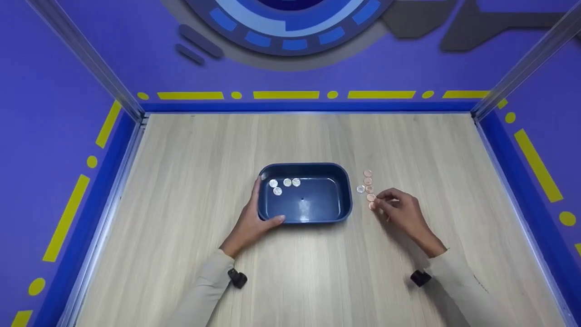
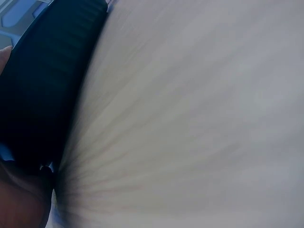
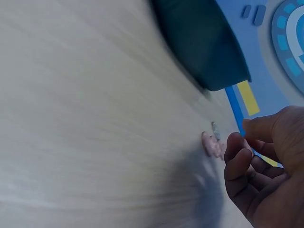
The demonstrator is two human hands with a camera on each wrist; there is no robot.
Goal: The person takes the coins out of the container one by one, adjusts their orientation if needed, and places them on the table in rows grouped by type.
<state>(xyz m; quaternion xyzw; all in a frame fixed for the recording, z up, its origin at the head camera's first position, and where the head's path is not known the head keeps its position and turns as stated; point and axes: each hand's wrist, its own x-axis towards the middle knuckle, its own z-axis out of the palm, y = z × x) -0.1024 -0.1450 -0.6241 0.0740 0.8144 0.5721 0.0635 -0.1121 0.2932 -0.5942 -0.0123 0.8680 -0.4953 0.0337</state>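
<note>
Our left hand [image 1: 251, 221] grips the blue tray [image 1: 346, 200] at its left wall, steadying it mid-desk; right hand [image 1: 404, 213], fingers curled, pinches at the copper coins [image 1: 370, 189] just right of it.

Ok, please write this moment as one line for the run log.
left hand grips dark blue plastic tray | four silver coins in tray | right hand at copper coins on wooden table

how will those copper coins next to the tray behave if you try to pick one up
The copper coins lie flat on the smooth table, so one would likely slide before lifting. They look thin and probably light. The right hand hovers at the row, fingers curled, likely needing a fingertip pinch at an edge.
</note>
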